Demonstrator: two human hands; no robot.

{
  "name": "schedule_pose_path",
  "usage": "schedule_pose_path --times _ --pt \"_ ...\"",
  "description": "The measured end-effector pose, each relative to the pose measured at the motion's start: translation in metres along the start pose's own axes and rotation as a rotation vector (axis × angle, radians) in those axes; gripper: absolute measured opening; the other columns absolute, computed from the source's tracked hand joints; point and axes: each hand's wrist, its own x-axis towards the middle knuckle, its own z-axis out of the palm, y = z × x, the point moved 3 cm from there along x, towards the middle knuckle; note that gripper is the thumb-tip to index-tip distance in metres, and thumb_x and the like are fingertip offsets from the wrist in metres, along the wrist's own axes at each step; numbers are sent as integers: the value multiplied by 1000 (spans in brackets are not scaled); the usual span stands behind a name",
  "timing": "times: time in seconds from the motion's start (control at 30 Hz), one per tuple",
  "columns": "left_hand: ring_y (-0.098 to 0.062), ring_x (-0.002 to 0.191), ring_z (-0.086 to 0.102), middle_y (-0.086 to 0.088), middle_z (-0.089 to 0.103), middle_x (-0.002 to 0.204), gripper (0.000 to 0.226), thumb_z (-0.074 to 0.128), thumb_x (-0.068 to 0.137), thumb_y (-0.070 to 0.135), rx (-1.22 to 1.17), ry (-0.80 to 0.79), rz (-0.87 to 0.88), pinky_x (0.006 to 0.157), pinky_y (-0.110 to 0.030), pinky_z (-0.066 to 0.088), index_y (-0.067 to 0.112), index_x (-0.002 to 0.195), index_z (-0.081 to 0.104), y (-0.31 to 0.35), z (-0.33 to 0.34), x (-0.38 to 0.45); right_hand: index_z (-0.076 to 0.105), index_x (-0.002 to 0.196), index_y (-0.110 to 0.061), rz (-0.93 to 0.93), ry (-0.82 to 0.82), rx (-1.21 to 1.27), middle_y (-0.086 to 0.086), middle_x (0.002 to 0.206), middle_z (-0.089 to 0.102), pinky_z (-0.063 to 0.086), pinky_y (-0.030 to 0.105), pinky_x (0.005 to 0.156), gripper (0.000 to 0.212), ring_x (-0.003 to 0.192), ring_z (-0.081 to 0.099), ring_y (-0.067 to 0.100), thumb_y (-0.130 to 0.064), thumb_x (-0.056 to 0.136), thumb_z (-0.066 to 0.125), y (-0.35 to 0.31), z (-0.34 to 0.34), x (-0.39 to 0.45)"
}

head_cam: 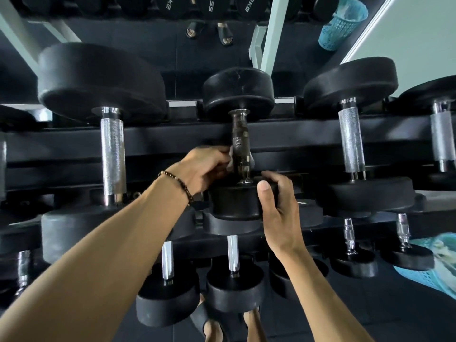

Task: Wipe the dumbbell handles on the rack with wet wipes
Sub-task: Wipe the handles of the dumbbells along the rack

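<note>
Wet wipe (230, 154) mostly hidden behind left hand (206, 169); blue basket (429, 262) cut by right edge, contents blurred.

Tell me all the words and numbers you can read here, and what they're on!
"SS", upside down as seen, on a black weight at the top, in the mirror.
"KG", mirrored, on the weight left of it; its number is cut off.
"KG", mirrored, on the weight to the right; number cut off.
No readable text on the dumbbells on the rack.

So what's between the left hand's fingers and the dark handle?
Head view: a pale wet wipe sits between the left hand and the dark handle.
</note>
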Motion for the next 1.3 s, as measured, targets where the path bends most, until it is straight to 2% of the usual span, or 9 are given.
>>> schedule_pose_path --times 0.2,0.37,0.53,0.63,0.7,0.83,0.97,1.1,1.3 --pt "-11 47 55 -3 58 51 33 42 90 -14 -325 162 47 51 -21 52 8 71 57 36 8 29 52 123 -37 14 -54 0 -15 123 51 39 20 98 55 120 49 4 -71 83 38 0 -2 0" --pt "-14 64 62 -7 63 70 24 53 89 -10 6 40 -67 58 -24 58 8 76 63 4 -7 14 52 119 -38 2 -26 9 -15 119 51 45 29 99 50 116 52 7 -72 84 39 0 -2 -1" --pt "-12 60 59 -7 61 77 18 49 93 -7 -377 81 -28 51 -22 54 5 90 61 39 -5 48 53 126 -31 -4 -43 1 -16 125 51 38 21 100 69 123 48 3 -81 82 35 2 -2 0" --pt "-17 72 62 -17 66 84 20 47 88 -9 -91 24 -107 64 -26 58 1 93 64 12 -9 38 54 123 -33 -2 -32 12 -15 122 52 41 22 99 54 120 50 4 -70 85 40 1 -2 -1" --pt "-16 65 64 -17 66 79 24 44 87 -13 88 -39 -160 58 -21 57 -1 91 64 -6 -9 22 52 119 -40 5 -30 9 -16 121 51 42 22 97 46 118 51 4 -69 85 40 0 -1 -1" --pt "-8 40 53 -4 50 62 40 34 88 -23 55 -23 -38 47 -18 49 7 71 54 10 -4 24 50 119 -43 33 -52 8 -20 121 49 39 19 93 50 118 49 2 -75 82 38 -1 -3 -1" --pt "-7 46 55 -3 55 62 40 34 86 -25 168 -13 -1 53 -17 50 6 74 57 14 -5 24 50 122 -39 30 -52 -2 -22 122 48 38 16 93 66 119 48 1 -85 78 33 -1 -2 -1" --pt "-16 60 56 -11 56 76 37 34 89 -23 364 -109 -90 51 -18 51 1 102 59 -1 -5 12 51 121 -38 19 -37 -5 -20 118 48 44 26 96 57 115 51 6 -78 83 37 -1 -2 -2" --pt "-13 68 60 -8 67 80 42 36 91 -19 327 -77 -66 57 -19 55 10 91 68 5 -2 18 53 122 -35 29 -26 -25 -15 123 50 40 20 94 57 116 49 2 -74 83 37 -2 -2 -2"
